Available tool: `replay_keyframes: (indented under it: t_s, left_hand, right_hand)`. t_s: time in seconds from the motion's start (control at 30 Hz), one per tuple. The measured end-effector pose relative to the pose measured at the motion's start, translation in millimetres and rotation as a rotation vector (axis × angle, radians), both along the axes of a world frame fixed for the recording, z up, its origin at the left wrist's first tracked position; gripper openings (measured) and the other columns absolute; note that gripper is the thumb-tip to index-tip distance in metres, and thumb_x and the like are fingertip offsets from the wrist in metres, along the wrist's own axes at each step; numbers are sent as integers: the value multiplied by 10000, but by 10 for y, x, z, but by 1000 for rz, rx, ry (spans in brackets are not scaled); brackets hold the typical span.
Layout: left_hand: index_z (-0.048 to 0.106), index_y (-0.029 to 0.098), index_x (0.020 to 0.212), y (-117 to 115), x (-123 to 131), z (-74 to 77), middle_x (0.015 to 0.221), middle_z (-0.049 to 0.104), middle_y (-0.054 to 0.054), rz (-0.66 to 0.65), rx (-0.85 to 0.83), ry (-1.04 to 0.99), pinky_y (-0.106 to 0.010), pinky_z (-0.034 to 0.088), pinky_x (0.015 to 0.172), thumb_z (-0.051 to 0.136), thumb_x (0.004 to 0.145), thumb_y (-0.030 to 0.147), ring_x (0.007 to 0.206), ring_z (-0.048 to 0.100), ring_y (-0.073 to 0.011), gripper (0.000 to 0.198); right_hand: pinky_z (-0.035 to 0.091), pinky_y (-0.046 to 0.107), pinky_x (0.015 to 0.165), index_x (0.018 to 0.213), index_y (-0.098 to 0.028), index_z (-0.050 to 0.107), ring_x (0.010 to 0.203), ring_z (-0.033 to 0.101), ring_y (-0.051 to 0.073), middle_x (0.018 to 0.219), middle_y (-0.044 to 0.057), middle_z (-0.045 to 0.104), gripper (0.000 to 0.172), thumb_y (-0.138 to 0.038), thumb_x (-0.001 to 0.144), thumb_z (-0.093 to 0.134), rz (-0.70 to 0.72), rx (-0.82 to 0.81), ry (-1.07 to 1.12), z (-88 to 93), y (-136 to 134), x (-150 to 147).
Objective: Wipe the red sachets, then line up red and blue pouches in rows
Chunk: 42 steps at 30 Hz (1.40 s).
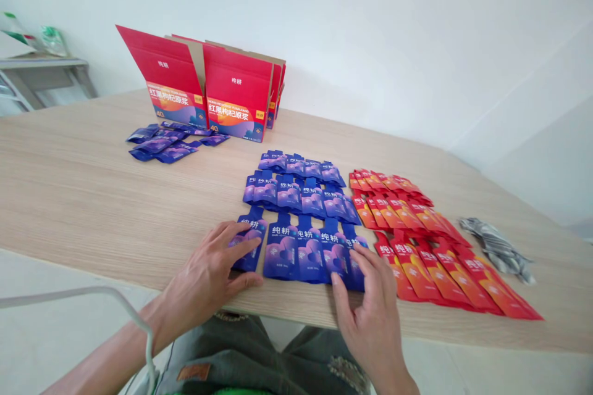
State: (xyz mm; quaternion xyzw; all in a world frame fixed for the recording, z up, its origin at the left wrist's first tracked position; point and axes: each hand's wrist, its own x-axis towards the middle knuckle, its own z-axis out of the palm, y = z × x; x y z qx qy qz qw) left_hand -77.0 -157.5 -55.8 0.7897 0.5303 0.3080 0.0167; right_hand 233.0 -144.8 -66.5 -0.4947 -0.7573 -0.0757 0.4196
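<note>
Blue pouches (311,250) lie face up in a front row near the table edge, slightly overlapping. My left hand (210,268) rests with spread fingers on the leftmost blue pouch (252,241), which sits a little apart from its neighbours. At the row's right end, my right hand (370,302) touches the last pouches, thumb and fingers apart, partly covering them. Two more rows of blue pouches (290,193) lie behind. To the right, red pouches (419,271) are laid out in three overlapping rows. Neither hand lifts anything.
Red cartons (236,99) with raised lids stand at the back left. In front of them is a loose pile of blue pouches (162,142). A striped grey cloth or glove (498,247) lies at the right. A white cable (115,293) crosses the lower left.
</note>
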Motion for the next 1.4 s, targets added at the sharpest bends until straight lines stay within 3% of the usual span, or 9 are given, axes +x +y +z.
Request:
replay_keyframes:
  t_s: [0.13, 0.37, 1.1, 1.4]
  left_hand:
    - [739, 252, 1355, -20, 52, 57, 1431, 681, -137, 23, 5, 20, -579, 576, 1088, 860, 867, 453, 1334, 607, -388, 542]
    - [728, 250, 1339, -30, 119, 83, 1418, 672, -144, 49, 24, 25, -598, 572, 1072, 863, 858, 440, 1315, 614, -393, 535]
    - [738, 242, 1306, -2, 126, 65, 1387, 679, -148, 56, 44, 4, -570, 592, 1055, 791, 920, 480, 1283, 625, -378, 457]
    - [766, 257, 1295, 6, 108, 45, 1392, 690, -143, 68, 25, -50, -553, 599, 1063, 794, 904, 546, 1279, 645, -379, 488]
  right_hand:
    - [444, 685, 1161, 1464, -217, 504, 1381, 544, 373, 1445, 190, 584, 482, -444, 1056, 622, 19, -17, -10, 21, -7, 51]
    - [458, 686, 1154, 1583, -257, 404, 1445, 489, 404, 1554, 186, 512, 768, -663, 985, 662, 71, -142, -97, 48, -7, 178]
    - [420, 719, 1177, 1562, -255, 416, 1426, 507, 402, 1534, 185, 529, 730, -672, 1001, 624, 38, -132, -130, 63, 86, 95]
    - [468, 659, 1176, 1592, -271, 413, 1436, 514, 380, 1563, 168, 513, 774, -604, 965, 724, 4, -227, -72, 67, 46, 424]
